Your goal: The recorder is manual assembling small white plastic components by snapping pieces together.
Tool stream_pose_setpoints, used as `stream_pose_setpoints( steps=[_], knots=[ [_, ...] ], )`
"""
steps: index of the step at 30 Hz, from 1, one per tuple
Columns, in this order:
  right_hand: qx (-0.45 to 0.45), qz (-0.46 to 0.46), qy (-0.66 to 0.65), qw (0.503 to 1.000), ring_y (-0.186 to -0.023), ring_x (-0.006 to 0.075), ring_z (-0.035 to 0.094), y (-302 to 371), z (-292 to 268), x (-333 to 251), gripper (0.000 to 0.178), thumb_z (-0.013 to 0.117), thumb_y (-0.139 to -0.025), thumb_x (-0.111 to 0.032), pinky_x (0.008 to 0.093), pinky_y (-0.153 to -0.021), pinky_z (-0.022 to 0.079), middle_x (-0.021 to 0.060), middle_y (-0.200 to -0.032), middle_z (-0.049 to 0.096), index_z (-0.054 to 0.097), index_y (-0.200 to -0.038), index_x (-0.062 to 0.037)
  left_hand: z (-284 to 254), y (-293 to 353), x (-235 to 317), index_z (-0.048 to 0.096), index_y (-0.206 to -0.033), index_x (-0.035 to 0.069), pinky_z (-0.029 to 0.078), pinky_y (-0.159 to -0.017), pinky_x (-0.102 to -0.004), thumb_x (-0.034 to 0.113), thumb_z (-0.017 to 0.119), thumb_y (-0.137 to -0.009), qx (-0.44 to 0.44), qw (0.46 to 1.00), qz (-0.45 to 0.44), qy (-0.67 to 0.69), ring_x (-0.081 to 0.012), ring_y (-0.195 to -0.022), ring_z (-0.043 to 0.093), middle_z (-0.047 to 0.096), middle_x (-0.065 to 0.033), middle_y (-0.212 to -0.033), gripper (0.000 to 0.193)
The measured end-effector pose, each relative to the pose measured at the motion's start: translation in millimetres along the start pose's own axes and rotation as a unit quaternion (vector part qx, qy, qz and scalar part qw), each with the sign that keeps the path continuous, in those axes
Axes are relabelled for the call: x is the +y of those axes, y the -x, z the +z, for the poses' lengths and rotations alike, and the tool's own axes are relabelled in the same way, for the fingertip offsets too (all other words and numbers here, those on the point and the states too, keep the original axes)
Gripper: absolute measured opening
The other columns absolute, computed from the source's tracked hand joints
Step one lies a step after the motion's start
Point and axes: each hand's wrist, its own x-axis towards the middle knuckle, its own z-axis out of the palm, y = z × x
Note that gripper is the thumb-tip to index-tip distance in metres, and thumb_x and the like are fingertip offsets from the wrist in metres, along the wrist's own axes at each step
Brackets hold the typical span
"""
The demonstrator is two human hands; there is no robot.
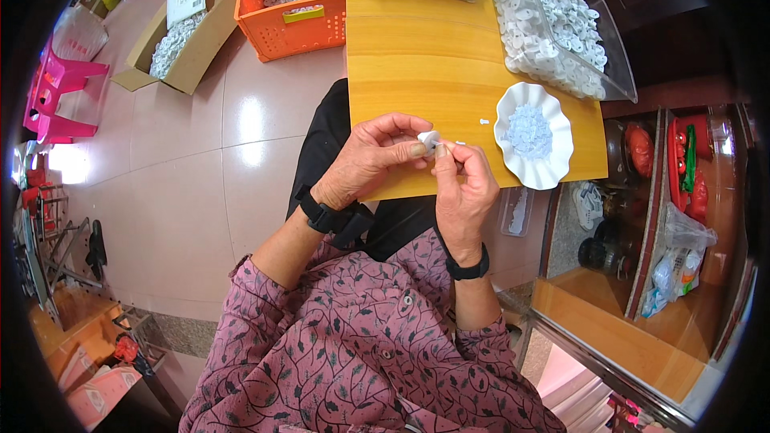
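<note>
Over the near edge of the yellow tabletop (425,40), my left hand (358,158) is closed around a small white plastic part (429,138), pinched between thumb and fingers. My right hand (467,192) meets it from the other side, thumb and index finger pressed together against the part. Whatever lies between those right fingertips is hidden. Just to the right stands a white scalloped dish (561,132) holding many tiny pale blue pieces (529,131). A loose little white piece (484,122) lies on the tabletop beside the dish.
Clear bins of white plastic parts (549,56) sit along the table's far side. An orange crate (281,36) and a cardboard box (196,64) stand left of it. Shelves (646,216) with bags and shoes are at right; a pink stool (60,88) is far left.
</note>
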Motion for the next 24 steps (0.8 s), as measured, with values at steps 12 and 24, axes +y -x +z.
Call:
stream_pose_setpoints(
  steps=[12,24],
  knots=[
    [-0.003,-0.081,0.091,0.993,-0.071,0.0265,0.063,-0.4,0.7,-2.1,0.005,0.067,-0.09,0.0,0.0341,-0.062,0.051,0.013,-0.084,0.062,0.062,-0.093,0.0017,-3.7,-1.0,-4.4,0.062,-0.118,-0.002,0.058,-0.086,-0.0292,-0.001,0.069,-0.09,-0.002,1.0,0.015,-0.015,-0.016,-0.096,0.067,0.068,-0.0098,-0.107,0.029],
    [-0.008,-0.101,0.099,0.99,-0.076,0.0251,0.066,-3.5,-4.6,-7.4,0.015,0.067,-0.089,0.003,0.0327,-0.065,0.053,0.0134,-0.088,0.063,0.07,-0.103,0.0005,0.5,1.2,-0.9,0.063,-0.116,-0.003,0.057,-0.085,-0.0273,0.002,0.07,-0.09,-0.009,0.999,0.006,-0.034,-0.0142,-0.093,0.068,0.069,-0.0086,-0.105,0.027]
  ],
)
